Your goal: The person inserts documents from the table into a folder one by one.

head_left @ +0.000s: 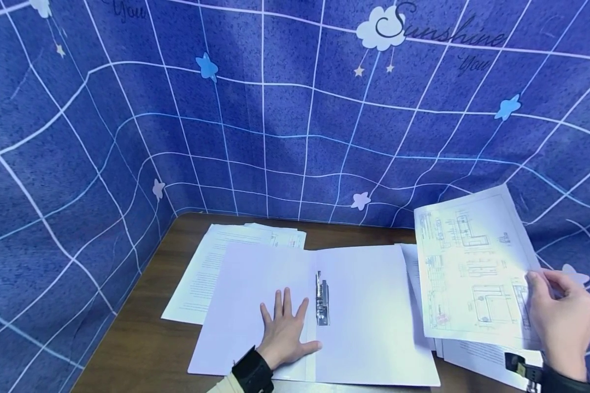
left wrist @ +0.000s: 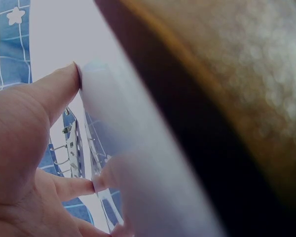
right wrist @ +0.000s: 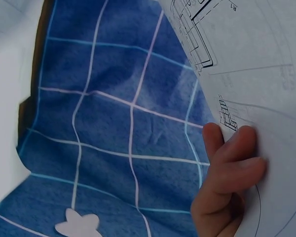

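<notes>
A white folder (head_left: 369, 349) lies spread flat on the table, with a metal lever clip (head_left: 322, 300) along its spine. My left hand (head_left: 286, 335) rests on the folder's left cover, fingers straight and spread, the thumb reaching toward the spine. The left wrist view shows the fingertips against the white cover and the clip (left wrist: 74, 148) beyond. At the right, my right hand (head_left: 565, 311) pinches the edge of a sheet of paper (head_left: 464, 305) printed with technical drawings. That sheet is lifted and tilted. The right wrist view shows the thumb and fingers gripping the sheet (right wrist: 276, 98).
A stack of printed papers (head_left: 192, 295) sticks out from under the folder's left side. More papers (head_left: 482, 357) lie on the brown table (head_left: 128, 338) at the right, partly under the raised sheet. A blue patterned curtain (head_left: 285, 120) hangs behind and at both sides.
</notes>
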Demonstrator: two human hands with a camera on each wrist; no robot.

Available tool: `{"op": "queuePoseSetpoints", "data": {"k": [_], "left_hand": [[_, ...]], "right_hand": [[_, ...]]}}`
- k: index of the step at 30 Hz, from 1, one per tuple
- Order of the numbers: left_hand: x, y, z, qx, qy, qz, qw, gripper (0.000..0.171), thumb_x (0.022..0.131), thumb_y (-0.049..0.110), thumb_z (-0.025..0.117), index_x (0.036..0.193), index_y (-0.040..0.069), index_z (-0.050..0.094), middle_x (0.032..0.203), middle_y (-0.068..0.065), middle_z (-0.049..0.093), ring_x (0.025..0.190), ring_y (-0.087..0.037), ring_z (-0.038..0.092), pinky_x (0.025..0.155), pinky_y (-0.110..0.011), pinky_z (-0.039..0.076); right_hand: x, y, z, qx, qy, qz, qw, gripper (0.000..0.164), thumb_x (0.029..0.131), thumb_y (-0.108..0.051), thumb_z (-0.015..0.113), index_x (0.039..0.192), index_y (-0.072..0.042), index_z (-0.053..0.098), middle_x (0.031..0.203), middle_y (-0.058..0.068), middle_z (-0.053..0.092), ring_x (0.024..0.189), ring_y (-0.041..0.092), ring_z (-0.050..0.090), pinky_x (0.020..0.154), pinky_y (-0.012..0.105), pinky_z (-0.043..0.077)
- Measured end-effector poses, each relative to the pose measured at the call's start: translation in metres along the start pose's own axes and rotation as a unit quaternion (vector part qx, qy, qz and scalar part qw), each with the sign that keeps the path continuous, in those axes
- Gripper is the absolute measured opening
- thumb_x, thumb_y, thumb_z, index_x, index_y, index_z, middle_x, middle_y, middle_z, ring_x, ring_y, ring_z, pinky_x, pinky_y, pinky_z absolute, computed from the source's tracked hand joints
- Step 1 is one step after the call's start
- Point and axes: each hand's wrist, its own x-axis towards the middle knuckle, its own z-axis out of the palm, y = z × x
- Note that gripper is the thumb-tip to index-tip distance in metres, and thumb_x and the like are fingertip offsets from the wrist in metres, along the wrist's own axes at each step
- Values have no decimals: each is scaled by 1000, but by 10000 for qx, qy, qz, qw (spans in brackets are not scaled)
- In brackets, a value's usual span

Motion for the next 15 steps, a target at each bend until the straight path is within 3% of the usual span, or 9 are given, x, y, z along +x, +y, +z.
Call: {"op": "queuePoseSetpoints", "data": {"k": [1, 3, 4, 7, 9, 10, 13, 15], "left_hand": [[0, 0, 0, -2, -5, -5, 10000, 102, 78, 71, 74, 156, 13, 44, 162, -38, 16, 150, -59, 10, 104, -87, 5], [0, 0, 0, -1, -15, -17, 10000, 102, 78, 72, 74, 156, 13, 44, 162, -38, 16, 150, -58, 10, 104, -87, 5], [0, 0, 0, -4, -22, -25, 10000, 102, 78, 72, 74, 156, 13, 44, 162, -38, 16, 150, -58, 10, 104, -87, 5], [1, 0, 0, -3, -32, -33, 10000, 103, 78, 72, 74, 156, 13, 44, 162, -38, 16, 150, -58, 9, 104, -87, 5], [0, 0, 0, -6, -33, -36, 10000, 102, 78, 72, 74, 156, 13, 44, 162, -38, 15, 150, -58, 9, 104, -87, 5], [0, 0, 1, 0, -26, -32, 10000, 102, 78, 72, 74, 156, 13, 44, 162, -38, 15, 150, -58, 9, 104, -87, 5], [0, 0, 1, 6, -14, -30, 10000, 102, 78, 71, 74, 156, 13, 44, 162, -37, 16, 150, -57, 9, 105, -87, 5], [0, 0, 1, 15, -3, -28, 10000, 103, 78, 72, 74, 156, 14, 44, 162, -37, 16, 150, -57, 9, 104, -87, 5]], "right_hand": [[-2, -1, 2, -7, -54, 5, 10000, 29, 99, -16, 65, 112, 9, 73, 104, 36, 68, 82, 14, 60, 100, 60, 28], [-6, -2, 8, 32, -114, -36, 9999, 29, 98, -17, 66, 110, 8, 74, 102, 35, 69, 75, 8, 53, 98, 59, 30], [-8, -2, 10, 72, -129, -75, 9999, 29, 97, -18, 67, 110, 7, 75, 100, 34, 69, 71, -4, 46, 97, 59, 31], [-17, -5, 18, 138, -266, -160, 9994, 29, 96, -18, 69, 109, 7, 75, 99, 32, 71, 70, 2, 48, 93, 58, 32], [-23, -6, 24, 239, -310, -263, 9989, 26, 94, -17, 71, 106, 6, 76, 98, 30, 72, 69, -3, 45, 90, 58, 33], [-26, -7, 27, 284, -337, -313, 9985, 25, 94, -17, 72, 106, 5, 76, 98, 30, 72, 69, 1, 50, 89, 58, 33], [-35, -10, 36, 391, -465, -397, 9974, 23, 94, -15, 72, 104, 6, 76, 98, 30, 72, 79, 36, 63, 89, 59, 32], [-40, -12, 42, 455, -533, -419, 9967, 23, 94, -14, 72, 105, 6, 76, 98, 31, 72, 87, 46, 65, 89, 59, 32]]}}
